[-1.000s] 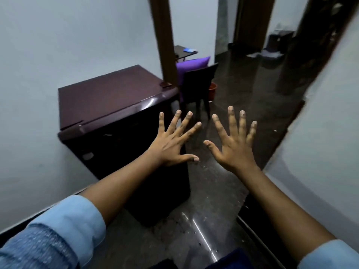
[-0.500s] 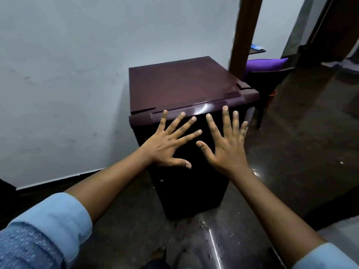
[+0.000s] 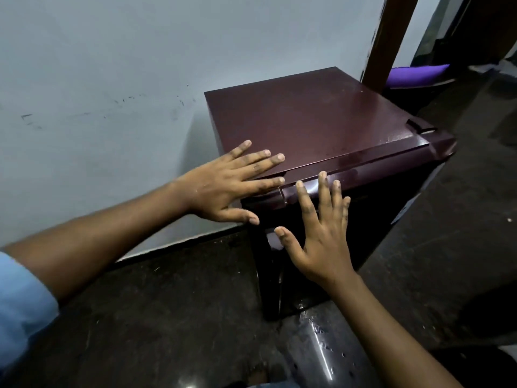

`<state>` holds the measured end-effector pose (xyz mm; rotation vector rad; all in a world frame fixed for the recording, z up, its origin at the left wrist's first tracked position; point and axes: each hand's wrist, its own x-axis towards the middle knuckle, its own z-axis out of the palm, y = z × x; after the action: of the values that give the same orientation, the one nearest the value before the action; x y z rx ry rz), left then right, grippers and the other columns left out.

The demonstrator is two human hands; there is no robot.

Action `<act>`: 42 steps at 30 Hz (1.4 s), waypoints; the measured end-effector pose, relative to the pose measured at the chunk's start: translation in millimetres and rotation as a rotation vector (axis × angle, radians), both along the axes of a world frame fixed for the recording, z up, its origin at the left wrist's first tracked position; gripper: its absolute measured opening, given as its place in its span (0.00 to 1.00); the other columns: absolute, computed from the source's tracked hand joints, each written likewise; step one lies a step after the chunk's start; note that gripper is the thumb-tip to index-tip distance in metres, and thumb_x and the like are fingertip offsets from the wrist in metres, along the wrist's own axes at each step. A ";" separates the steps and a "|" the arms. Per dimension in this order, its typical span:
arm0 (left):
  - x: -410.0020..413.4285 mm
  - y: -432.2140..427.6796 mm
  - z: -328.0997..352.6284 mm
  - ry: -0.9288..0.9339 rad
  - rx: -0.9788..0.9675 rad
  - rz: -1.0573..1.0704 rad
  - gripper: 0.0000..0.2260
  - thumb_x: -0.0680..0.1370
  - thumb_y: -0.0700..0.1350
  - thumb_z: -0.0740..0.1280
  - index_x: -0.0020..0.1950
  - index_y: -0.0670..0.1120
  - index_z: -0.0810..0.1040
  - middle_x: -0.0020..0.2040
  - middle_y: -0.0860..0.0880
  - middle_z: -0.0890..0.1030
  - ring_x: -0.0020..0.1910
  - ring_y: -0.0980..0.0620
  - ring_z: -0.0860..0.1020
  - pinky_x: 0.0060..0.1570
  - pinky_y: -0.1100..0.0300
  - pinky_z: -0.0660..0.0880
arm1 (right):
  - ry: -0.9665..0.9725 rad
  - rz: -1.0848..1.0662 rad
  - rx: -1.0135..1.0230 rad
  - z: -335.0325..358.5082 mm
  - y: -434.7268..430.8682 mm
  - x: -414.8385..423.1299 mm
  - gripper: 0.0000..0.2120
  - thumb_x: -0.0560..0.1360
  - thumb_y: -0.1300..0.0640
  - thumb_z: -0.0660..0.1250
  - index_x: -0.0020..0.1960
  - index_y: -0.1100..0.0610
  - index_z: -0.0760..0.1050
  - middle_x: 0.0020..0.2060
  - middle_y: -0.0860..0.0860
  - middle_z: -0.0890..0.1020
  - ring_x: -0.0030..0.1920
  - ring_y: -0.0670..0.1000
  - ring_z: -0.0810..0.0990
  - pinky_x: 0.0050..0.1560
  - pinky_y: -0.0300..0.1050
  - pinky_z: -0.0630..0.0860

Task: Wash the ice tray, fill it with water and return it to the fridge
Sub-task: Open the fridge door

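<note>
A small maroon fridge stands against the white wall, its door closed. My left hand is spread over the fridge's near left top corner, fingers straight, holding nothing. My right hand is spread in front of the top edge of the door, fingertips by the door's rim; whether they touch it is unclear. No ice tray is in view.
The white wall runs behind and left of the fridge. A brown door frame rises at the fridge's back right, with a purple cushion on a dark chair beyond. The dark glossy floor shows water drops near my feet.
I have moved closer to the fridge and look down on it more. My left hand has shifted onto the fridge's left top corner; my right hand has come up to the door's top edge.
</note>
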<state>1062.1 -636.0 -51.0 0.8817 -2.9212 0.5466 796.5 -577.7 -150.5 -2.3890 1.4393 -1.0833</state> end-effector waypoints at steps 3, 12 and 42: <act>20.8 -37.4 12.0 -0.040 0.037 -0.082 0.38 0.83 0.70 0.57 0.86 0.49 0.59 0.86 0.40 0.53 0.84 0.39 0.58 0.80 0.34 0.54 | -0.132 -0.028 0.066 -11.2 15.1 27.3 0.41 0.80 0.33 0.60 0.85 0.49 0.52 0.85 0.54 0.45 0.85 0.60 0.42 0.80 0.72 0.46; 20.0 -119.1 16.6 -0.033 0.239 -0.271 0.34 0.84 0.64 0.59 0.86 0.48 0.58 0.87 0.42 0.51 0.86 0.42 0.49 0.82 0.36 0.53 | -0.786 -0.395 0.478 -68.6 51.0 76.5 0.28 0.78 0.34 0.61 0.74 0.47 0.69 0.71 0.46 0.74 0.72 0.44 0.72 0.74 0.54 0.71; 24.6 -128.1 -29.6 -0.004 0.426 -0.116 0.29 0.86 0.63 0.50 0.86 0.59 0.53 0.87 0.51 0.49 0.86 0.48 0.46 0.83 0.39 0.45 | -1.019 -0.399 0.520 -99.1 16.9 97.8 0.31 0.82 0.36 0.56 0.36 0.62 0.75 0.30 0.61 0.76 0.33 0.54 0.73 0.37 0.64 0.71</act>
<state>1086.7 -764.1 -80.5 0.7285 -3.1198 -0.0883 894.2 -560.8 -249.6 -0.9365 1.4957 -1.4419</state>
